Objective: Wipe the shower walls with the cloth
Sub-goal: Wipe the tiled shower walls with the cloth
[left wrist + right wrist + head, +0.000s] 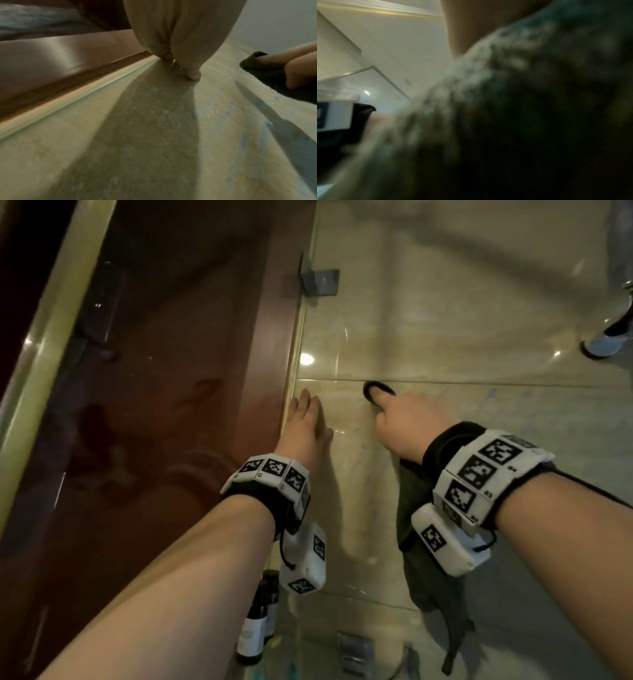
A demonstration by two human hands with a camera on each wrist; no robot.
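The beige tiled shower wall (462, 330) fills the head view, with faint bluish streaks across the tile below the grout line. My right hand (404, 419) grips a dark green cloth (428, 570) and presses it against the wall; a fold of the cloth (371, 390) pokes out past the knuckles and the rest hangs below the wrist. The cloth (522, 121) blurs most of the right wrist view. My left hand (306, 422) lies flat on the wall with straight fingers (192, 73), just right of the glass edge. The cloth (264, 75) shows at the right of the left wrist view.
A brown wooden door panel (154, 405) runs down the left, behind a glass pane held by a metal bracket (320, 280). Dark bottles (257, 621) stand low between my arms. A metal fitting (354, 652) sits at the bottom. Another person's shoe (606, 340) shows at right.
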